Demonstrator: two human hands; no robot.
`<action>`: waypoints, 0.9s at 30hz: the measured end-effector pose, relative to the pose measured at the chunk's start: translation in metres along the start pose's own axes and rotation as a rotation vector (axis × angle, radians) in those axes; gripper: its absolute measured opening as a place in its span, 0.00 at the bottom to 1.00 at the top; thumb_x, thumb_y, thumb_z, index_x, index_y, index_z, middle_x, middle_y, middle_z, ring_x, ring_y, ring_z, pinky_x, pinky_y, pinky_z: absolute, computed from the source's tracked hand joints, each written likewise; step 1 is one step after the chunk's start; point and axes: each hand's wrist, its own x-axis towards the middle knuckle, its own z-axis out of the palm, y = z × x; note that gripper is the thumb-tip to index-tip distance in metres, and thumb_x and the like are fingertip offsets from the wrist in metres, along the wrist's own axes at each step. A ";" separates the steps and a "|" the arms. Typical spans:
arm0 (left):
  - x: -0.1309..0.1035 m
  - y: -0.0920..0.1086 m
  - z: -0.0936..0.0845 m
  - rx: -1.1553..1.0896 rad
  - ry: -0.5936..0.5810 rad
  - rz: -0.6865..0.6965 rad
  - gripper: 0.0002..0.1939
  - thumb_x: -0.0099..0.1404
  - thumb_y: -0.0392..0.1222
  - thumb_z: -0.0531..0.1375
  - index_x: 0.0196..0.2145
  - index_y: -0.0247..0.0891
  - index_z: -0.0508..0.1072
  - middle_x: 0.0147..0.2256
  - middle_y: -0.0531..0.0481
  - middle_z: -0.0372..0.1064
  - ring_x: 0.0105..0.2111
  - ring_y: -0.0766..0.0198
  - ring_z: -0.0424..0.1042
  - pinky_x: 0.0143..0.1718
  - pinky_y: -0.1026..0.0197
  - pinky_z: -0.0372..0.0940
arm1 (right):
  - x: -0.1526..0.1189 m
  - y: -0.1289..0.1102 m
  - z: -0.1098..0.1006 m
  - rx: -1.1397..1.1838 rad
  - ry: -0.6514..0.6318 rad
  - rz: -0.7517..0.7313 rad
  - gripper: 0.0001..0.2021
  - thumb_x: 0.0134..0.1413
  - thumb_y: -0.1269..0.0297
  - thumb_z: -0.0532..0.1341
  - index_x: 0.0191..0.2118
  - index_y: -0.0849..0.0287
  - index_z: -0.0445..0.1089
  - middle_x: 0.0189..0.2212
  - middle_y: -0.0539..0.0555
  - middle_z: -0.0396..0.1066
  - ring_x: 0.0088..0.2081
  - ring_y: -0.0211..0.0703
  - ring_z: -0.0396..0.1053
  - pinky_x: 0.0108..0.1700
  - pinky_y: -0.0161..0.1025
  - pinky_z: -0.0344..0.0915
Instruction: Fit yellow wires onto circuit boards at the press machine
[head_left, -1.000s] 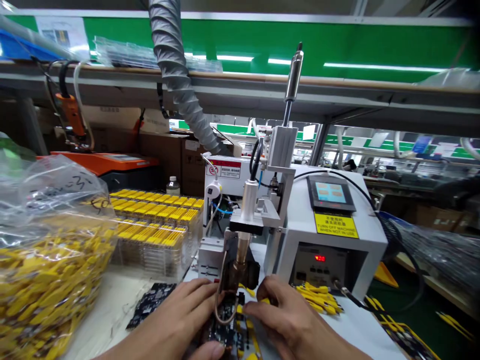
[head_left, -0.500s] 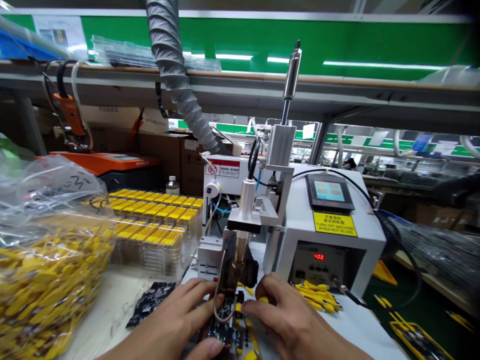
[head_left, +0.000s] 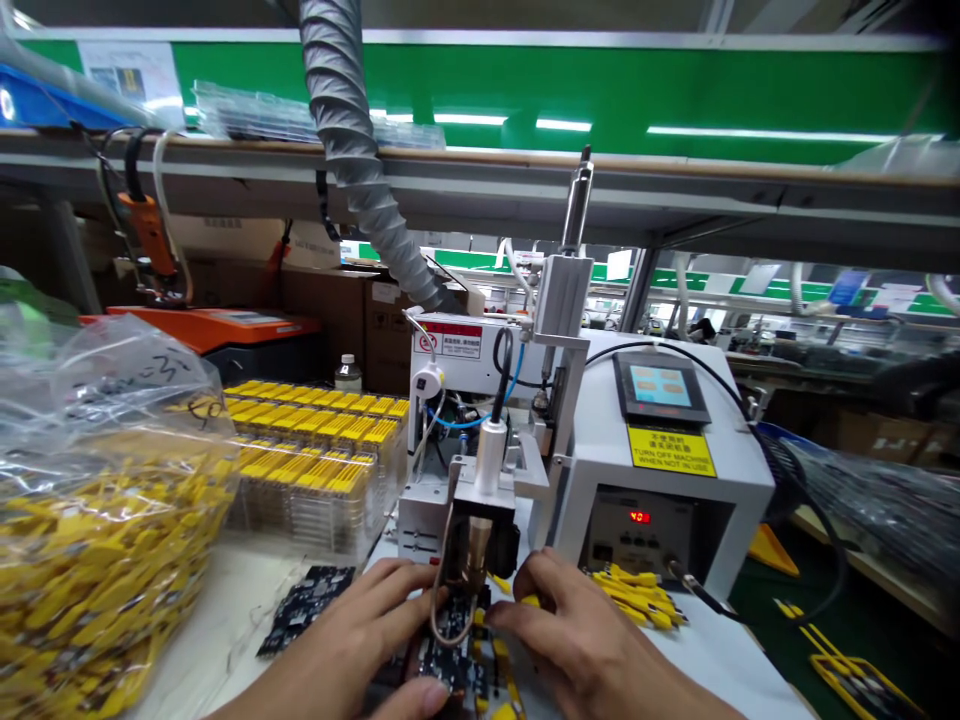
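Dark circuit boards (head_left: 450, 662) lie beneath the machine's soldering head (head_left: 478, 545), whose tip hides part of them. My left hand (head_left: 356, 635) grips the left side of these boards, its fingers reaching forward along them and the thumb at the near edge. On the other side, my right hand (head_left: 581, 625) is closed, with curled fingers and a bit of yellow cable (head_left: 531, 601) showing between them; its thumb and fingertip come up to the board's right edge. More yellow cable pieces (head_left: 504, 660) lie along that edge. A thin curved tube (head_left: 450, 640) loops down in front of the tip.
A bag of yellow cables (head_left: 105, 560) and clear trays (head_left: 315, 510) of yellow parts stand left. Another dark board (head_left: 300, 605) lies by my left wrist. Yellow cables (head_left: 637, 598) are piled right, before the white control box (head_left: 660, 480). A grey duct (head_left: 341, 120) hangs above.
The soldering head has come down toward the boards, and its upper rod has dropped with it. Both hands stay nearly where they were. The view has shifted slightly.
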 end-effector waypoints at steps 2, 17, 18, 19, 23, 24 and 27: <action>0.001 -0.004 0.001 -0.026 -0.014 0.019 0.25 0.66 0.53 0.63 0.59 0.50 0.70 0.54 0.50 0.73 0.51 0.53 0.73 0.53 0.56 0.70 | 0.001 0.000 0.000 0.000 0.009 -0.010 0.14 0.59 0.74 0.55 0.46 0.57 0.73 0.34 0.58 0.68 0.33 0.48 0.67 0.31 0.39 0.62; 0.001 0.002 -0.002 -0.021 -0.020 -0.012 0.23 0.69 0.54 0.59 0.58 0.45 0.70 0.54 0.45 0.73 0.51 0.54 0.72 0.54 0.57 0.68 | 0.000 -0.001 0.000 -0.006 0.013 -0.001 0.14 0.58 0.74 0.55 0.45 0.58 0.74 0.33 0.59 0.69 0.32 0.48 0.67 0.29 0.39 0.62; 0.001 0.002 -0.003 -0.019 -0.027 -0.014 0.23 0.69 0.54 0.60 0.58 0.44 0.71 0.54 0.45 0.73 0.52 0.54 0.72 0.54 0.57 0.68 | 0.000 0.000 0.000 -0.007 0.017 -0.005 0.14 0.59 0.74 0.55 0.45 0.58 0.74 0.33 0.59 0.69 0.32 0.48 0.67 0.29 0.39 0.62; 0.001 0.003 -0.003 -0.019 -0.032 -0.019 0.23 0.69 0.54 0.60 0.58 0.45 0.71 0.54 0.45 0.73 0.52 0.54 0.72 0.54 0.57 0.68 | 0.000 0.000 0.000 -0.008 0.020 -0.007 0.14 0.60 0.74 0.55 0.45 0.58 0.74 0.33 0.59 0.69 0.32 0.48 0.67 0.29 0.39 0.62; 0.000 0.003 -0.004 -0.019 -0.032 -0.025 0.23 0.68 0.51 0.61 0.58 0.46 0.71 0.54 0.45 0.74 0.53 0.53 0.72 0.54 0.55 0.69 | -0.001 0.000 0.000 -0.002 -0.006 0.016 0.13 0.61 0.73 0.56 0.46 0.57 0.74 0.34 0.59 0.68 0.33 0.48 0.67 0.30 0.39 0.62; 0.000 0.003 -0.004 -0.015 -0.035 -0.018 0.23 0.68 0.51 0.61 0.58 0.46 0.71 0.54 0.45 0.74 0.53 0.52 0.72 0.54 0.54 0.69 | -0.001 -0.001 0.000 -0.003 -0.011 0.021 0.13 0.61 0.72 0.56 0.46 0.57 0.74 0.34 0.59 0.68 0.33 0.48 0.67 0.31 0.39 0.63; 0.000 0.001 -0.003 -0.001 -0.059 -0.008 0.23 0.67 0.52 0.61 0.57 0.45 0.72 0.53 0.43 0.74 0.52 0.51 0.73 0.53 0.54 0.69 | -0.002 -0.001 -0.001 -0.005 -0.010 0.013 0.12 0.62 0.72 0.55 0.47 0.57 0.74 0.34 0.58 0.67 0.33 0.48 0.67 0.31 0.39 0.63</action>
